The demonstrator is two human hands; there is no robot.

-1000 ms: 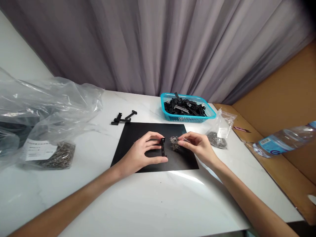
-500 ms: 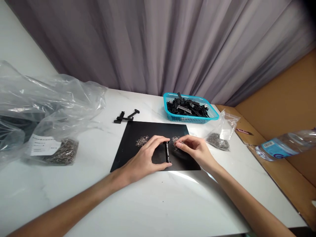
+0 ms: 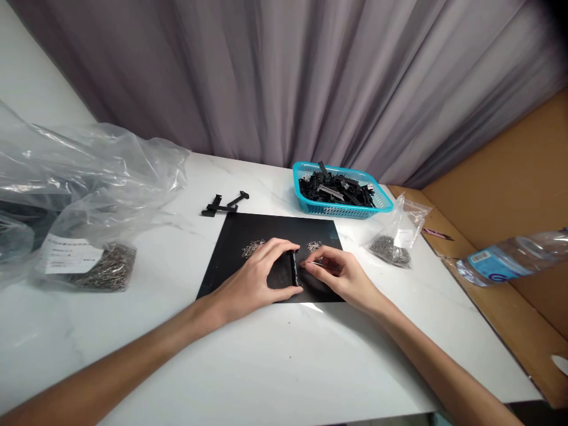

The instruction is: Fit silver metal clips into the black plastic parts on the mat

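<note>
My left hand grips a short black plastic bar, thumb and fingers at its two ends, holding it on edge over the black mat. My right hand is closed in a pinch on a thin metal pin, its tip touching the bar's right side. Two small heaps of metal parts lie on the mat: one behind my left hand, one behind my right fingers.
A turquoise basket of black parts stands behind the mat. Two loose black bars lie at its far left. Bags of metal parts, a large crumpled plastic bag, a water bottle and a cardboard wall surround the white table.
My right hand left the right-hand metal heap and came down-left to the bar with a pin pinched in it. My left hand kept hold of the bar, turning it more upright.
</note>
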